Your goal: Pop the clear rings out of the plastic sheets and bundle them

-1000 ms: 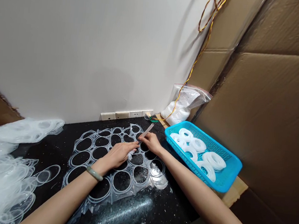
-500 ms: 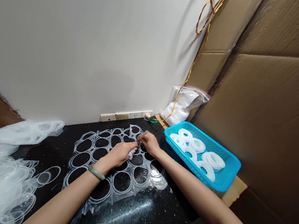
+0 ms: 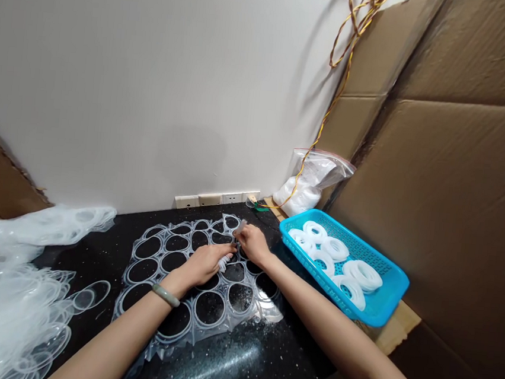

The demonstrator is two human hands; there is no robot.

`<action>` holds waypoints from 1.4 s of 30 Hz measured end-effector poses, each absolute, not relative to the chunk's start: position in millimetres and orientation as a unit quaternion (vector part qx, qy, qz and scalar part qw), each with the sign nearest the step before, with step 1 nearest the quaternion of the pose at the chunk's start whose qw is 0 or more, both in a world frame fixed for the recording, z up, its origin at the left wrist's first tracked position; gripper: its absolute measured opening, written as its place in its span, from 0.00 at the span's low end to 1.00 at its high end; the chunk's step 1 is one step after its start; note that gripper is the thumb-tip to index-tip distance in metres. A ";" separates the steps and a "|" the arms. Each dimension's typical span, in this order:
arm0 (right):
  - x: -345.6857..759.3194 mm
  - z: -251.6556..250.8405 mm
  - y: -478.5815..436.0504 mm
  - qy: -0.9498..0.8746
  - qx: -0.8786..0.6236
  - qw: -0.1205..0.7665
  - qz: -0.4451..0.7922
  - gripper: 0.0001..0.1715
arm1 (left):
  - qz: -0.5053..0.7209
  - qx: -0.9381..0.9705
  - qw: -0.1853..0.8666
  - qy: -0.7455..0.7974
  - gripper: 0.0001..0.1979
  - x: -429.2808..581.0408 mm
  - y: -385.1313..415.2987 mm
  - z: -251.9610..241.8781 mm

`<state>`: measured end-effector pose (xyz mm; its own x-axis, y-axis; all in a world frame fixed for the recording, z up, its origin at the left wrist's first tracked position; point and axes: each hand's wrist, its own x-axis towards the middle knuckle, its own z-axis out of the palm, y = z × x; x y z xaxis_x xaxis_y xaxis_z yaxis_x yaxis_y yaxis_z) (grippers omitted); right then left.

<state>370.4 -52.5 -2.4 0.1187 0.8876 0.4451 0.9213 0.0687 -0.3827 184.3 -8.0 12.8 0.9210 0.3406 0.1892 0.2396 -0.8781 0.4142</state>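
A translucent sheet (image 3: 225,313) with rows of large round holes lies flat on the black tabletop, beneath both hands. My left hand (image 3: 204,263), with a bangle (image 3: 165,295) on its wrist, is closed around a small bundle of white rings (image 3: 224,263) that sticks out under its fingers. Right beside its fingertips, over the far right part of the sheet, my right hand (image 3: 252,243) pinches a small translucent flap (image 3: 240,226). Whether that flap belongs to the sheet or to a loose ring is hidden by the fingers.
A blue basket (image 3: 383,318) at the right holds several coils of white rings. On the left lies a heap of translucent sheets and rings (image 3: 4,308). Behind are wall sockets (image 3: 210,200), a twisted cable (image 3: 321,130), a plastic bag (image 3: 299,194) and tall cardboard (image 3: 453,191).
The view has shifted slightly, so everything sits a little further right and lower. Both hands keep nearly the same place and grip on the sheet and rings.
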 end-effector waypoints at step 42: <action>386.7 -14.7 -138.4 -0.580 -0.585 0.533 0.193 0.21 | -0.059 0.924 0.248 0.285 0.10 159.1 3.5 69.1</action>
